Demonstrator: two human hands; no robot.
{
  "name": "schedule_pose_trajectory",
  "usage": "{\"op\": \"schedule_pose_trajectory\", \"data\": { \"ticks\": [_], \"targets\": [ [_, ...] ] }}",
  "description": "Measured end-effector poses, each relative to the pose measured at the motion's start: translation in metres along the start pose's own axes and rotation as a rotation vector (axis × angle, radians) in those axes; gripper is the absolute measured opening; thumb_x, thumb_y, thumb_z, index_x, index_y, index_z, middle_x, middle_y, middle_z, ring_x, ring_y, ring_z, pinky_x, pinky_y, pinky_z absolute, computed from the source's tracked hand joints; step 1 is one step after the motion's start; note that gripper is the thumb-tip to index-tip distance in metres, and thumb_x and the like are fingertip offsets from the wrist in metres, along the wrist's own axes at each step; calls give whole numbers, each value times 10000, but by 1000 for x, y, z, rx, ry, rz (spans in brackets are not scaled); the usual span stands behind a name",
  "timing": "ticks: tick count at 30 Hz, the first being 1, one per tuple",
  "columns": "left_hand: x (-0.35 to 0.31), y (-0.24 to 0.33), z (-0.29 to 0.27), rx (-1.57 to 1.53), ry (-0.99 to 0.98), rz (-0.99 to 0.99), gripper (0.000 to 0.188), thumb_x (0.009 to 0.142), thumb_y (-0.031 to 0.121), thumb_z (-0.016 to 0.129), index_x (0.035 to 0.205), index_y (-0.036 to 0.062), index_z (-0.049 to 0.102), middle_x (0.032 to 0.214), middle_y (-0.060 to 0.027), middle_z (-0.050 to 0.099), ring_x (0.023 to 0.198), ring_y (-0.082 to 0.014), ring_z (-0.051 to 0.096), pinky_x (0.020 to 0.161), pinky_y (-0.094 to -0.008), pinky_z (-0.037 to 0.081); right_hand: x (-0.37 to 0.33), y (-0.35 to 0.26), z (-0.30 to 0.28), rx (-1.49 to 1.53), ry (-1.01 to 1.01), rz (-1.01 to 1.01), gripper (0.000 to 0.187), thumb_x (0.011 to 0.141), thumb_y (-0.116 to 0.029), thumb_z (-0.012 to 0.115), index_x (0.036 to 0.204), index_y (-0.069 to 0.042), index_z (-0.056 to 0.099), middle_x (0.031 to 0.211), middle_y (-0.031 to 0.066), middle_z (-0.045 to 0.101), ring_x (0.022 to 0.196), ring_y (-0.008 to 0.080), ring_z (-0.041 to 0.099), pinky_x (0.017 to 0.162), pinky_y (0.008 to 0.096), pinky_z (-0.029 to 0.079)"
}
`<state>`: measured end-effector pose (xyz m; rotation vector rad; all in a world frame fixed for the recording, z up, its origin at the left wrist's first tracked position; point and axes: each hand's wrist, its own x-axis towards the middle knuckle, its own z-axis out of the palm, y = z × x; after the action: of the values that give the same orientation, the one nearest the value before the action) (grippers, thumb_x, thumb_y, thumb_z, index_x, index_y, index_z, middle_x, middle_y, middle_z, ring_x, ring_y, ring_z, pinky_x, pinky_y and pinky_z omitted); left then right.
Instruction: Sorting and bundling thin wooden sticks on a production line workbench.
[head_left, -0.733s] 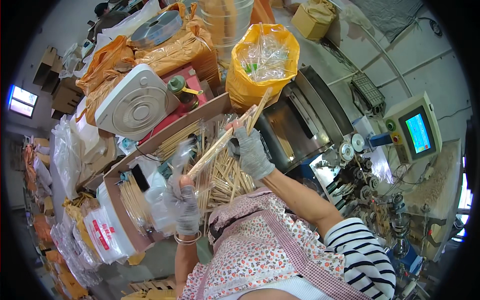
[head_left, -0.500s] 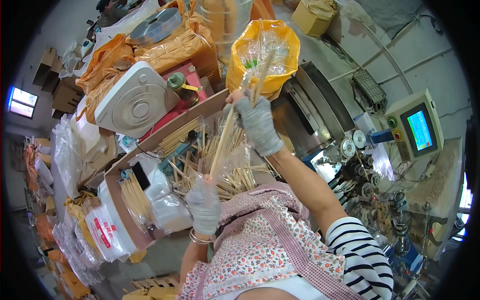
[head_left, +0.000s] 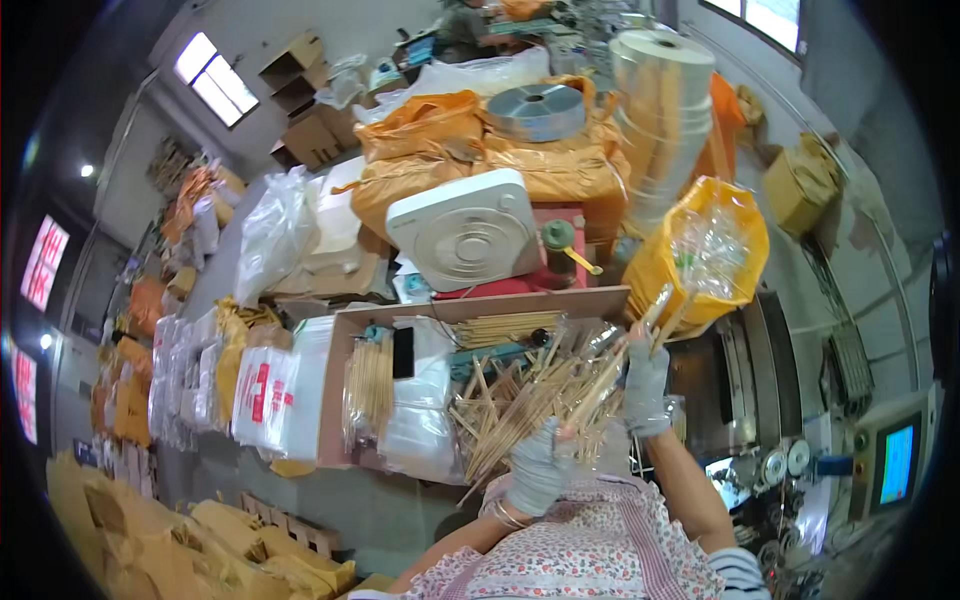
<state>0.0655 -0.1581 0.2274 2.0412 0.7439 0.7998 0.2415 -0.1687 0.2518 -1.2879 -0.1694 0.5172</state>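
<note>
Both of my hands wear pale grey gloves with bare fingertips. My right hand is closed around the upper part of several long wooden chopsticks, whose ends stick up past its fingers. Lower and to the left, my left hand is closed at their lower end, its fingertips partly hidden by clear film. Below the hands, a heap of loose chopsticks, some in clear wrap, lies in a shallow cardboard box. A yellow bag full of clear plastic stands just beyond my right hand.
In the box's left part lie a bundle of sticks, a black phone and clear bags. Behind it stand a white appliance and a green-topped bottle. At right are machinery and a control screen.
My view has swung to the left, so the scene sits farther right. The chopsticks remain between both hands, and my hands have come lower over the box.
</note>
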Motion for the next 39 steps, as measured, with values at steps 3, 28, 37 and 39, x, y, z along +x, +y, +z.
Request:
{"op": "schedule_pose_trajectory", "data": {
  "ticks": [3,28,37,39],
  "targets": [
    [13,2,0,110,126,40,189,803,142,596,921,3,544,659,-138,556,580,-288,542,520,-375,414,23,-4,5,-42,-100,-147,303,921,-325,502,717,-102,529,632,-50,461,539,38,386,470,212,303],
    [40,18,-26,-251,-472,-300,347,900,333,525,888,11,651,614,-8,538,558,-85,488,520,-248,397,40,-36,-14,-65,-230,-185,218,871,-280,597,804,-74,578,666,-66,481,556,14,393,495,178,322],
    [27,6,-1,-230,-696,71,173,841,187,571,906,42,640,688,-118,608,542,-175,552,514,-298,432,46,-36,-9,-163,-330,-161,199,881,-243,544,815,-55,560,646,-33,492,566,62,438,497,216,357],
    [27,22,-10,-282,-632,-44,153,835,171,569,893,43,630,681,-119,606,548,-190,560,522,-295,438,88,-31,-38,-431,-79,-459,176,881,-191,491,798,-41,530,634,0,491,572,105,468,503,254,392]
  ]
}}
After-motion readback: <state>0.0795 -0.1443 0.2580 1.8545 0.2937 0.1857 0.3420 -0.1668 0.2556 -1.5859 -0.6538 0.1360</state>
